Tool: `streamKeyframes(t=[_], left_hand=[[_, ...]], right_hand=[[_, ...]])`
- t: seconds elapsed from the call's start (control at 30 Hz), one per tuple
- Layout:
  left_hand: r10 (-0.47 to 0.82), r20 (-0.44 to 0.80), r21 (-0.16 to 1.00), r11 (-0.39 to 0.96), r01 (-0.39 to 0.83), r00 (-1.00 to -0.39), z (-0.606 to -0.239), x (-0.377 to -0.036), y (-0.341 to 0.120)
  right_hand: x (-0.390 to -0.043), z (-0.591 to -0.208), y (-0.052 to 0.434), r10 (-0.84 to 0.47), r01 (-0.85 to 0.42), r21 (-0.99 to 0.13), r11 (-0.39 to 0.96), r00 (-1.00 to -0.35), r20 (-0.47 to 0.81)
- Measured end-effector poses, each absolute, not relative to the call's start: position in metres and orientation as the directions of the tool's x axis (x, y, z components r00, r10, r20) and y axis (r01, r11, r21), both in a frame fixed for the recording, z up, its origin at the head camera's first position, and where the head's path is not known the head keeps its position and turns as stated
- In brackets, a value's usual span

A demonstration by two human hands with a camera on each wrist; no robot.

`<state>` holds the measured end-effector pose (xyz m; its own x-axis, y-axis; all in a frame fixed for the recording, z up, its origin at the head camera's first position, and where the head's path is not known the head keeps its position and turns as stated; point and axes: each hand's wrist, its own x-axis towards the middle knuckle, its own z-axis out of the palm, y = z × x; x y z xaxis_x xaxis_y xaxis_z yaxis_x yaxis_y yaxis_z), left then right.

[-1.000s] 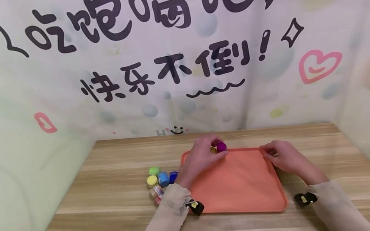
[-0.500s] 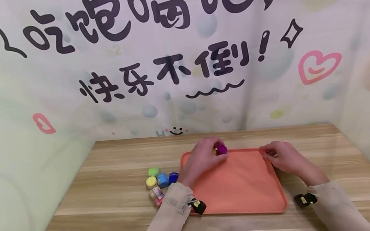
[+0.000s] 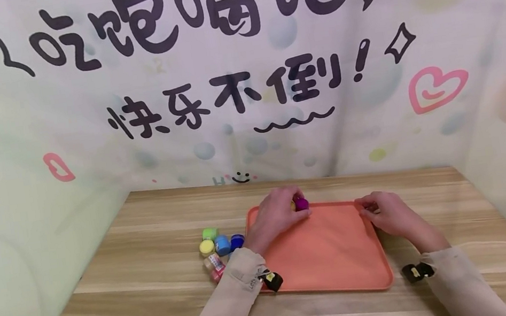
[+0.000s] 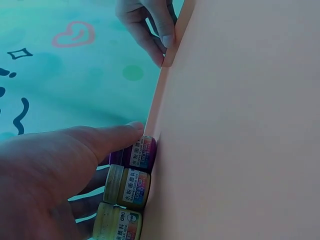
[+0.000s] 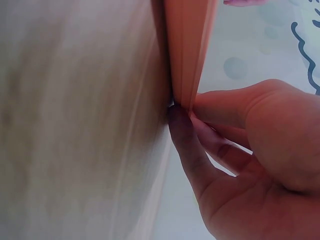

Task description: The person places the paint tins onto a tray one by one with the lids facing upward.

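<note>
An orange tray [image 3: 324, 250] lies on the table. My left hand [image 3: 276, 214] is at its far edge, fingers and thumb about a short row of small paint jars. In the left wrist view a purple jar [image 4: 144, 152], a darker yellow jar [image 4: 131, 186] and a yellow-green jar [image 4: 120, 222] lie side by side on the tray against its rim. The left thumb touches the end of the purple jar; the fingers pass behind the row, partly hidden. My right hand [image 3: 389, 214] pinches the tray's far right corner between thumb and fingers.
Left of the tray stands a cluster of more paint jars: green [image 3: 210, 233], yellow [image 3: 207, 248], light blue [image 3: 222, 245], dark blue [image 3: 237, 241] and a pink one [image 3: 218, 275] partly behind the left sleeve. A printed cloth wall [image 3: 252, 152] rises behind the wooden table [image 3: 156, 301].
My left hand and the purple jar have shifted very slightly left and nearer along the tray's far edge. The right hand stays at the corner.
</note>
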<state>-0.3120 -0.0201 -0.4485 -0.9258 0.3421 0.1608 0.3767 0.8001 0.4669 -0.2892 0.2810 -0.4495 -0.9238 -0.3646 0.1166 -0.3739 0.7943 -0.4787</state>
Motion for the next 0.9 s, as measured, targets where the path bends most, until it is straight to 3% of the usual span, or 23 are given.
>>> streamKeyframes(t=[0.9], left_hand=[[0.368, 0.169, 0.482, 0.778, 0.402, -0.914, -0.4439, -0.3061, -0.026]], right_hand=[[-0.2871, -0.4503, 0.2796, -0.361, -0.37, -0.48, 0.795, -0.925, 0.115]])
